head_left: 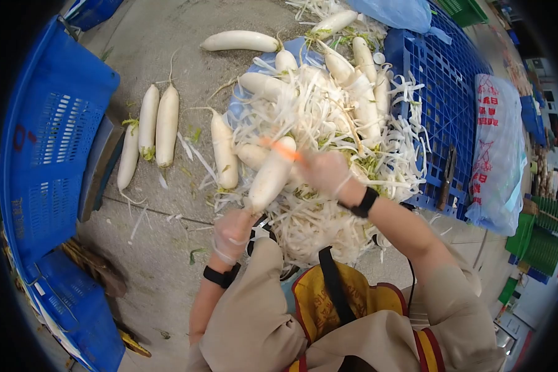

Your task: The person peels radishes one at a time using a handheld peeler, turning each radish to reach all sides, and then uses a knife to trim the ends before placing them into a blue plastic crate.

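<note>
A white daikon radish [270,177] is gripped at its lower end by my left hand [232,235], which wears a clear glove. My right hand [325,172], gloved too, is closed around an orange peeler [281,149], smeared by motion against the radish's upper end. Beneath and beyond both hands lies a big heap of pale peel strips [310,226]. Several whole daikons rest on or around the heap, among them an upright-lying daikon [224,152] left of the held one and a daikon [367,111] at the right.
On the left stands a blue perforated crate [59,149], near a group of daikons [167,127] on the concrete floor [161,248]. A blue pallet [431,80] at right bears a knife [446,177]. Beside it lies a plastic bag with red print [496,149].
</note>
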A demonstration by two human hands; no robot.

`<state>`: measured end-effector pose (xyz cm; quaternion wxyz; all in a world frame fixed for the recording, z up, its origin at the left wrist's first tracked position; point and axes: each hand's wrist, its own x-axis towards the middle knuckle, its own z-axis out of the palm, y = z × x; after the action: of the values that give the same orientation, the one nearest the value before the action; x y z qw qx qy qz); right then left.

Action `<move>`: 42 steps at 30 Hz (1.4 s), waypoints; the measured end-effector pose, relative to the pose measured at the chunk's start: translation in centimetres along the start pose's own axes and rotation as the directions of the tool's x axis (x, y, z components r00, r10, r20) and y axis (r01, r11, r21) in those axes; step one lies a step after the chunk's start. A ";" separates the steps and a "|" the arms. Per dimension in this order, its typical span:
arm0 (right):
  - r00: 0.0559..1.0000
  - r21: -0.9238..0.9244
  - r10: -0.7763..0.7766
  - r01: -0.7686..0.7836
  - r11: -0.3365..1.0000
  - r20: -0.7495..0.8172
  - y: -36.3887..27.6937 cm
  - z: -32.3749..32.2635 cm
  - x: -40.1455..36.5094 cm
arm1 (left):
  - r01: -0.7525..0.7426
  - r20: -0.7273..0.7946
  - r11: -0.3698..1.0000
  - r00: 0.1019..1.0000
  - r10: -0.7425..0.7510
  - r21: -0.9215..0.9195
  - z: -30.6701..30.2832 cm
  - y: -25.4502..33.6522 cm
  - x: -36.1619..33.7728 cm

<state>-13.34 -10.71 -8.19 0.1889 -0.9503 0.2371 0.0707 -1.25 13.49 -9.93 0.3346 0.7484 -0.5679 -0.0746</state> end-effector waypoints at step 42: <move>0.888 0.253 0.459 -0.444 0.860 -0.001 7.8 3.9 -9.2 | 0.151 0.204 0.936 0.953 -0.223 0.317 5.8 -6.1 12.0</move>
<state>-25.32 -11.60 -12.24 0.2761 -0.8391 0.4655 0.0540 4.88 1.06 -14.68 0.1390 0.8267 -0.5343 -0.1086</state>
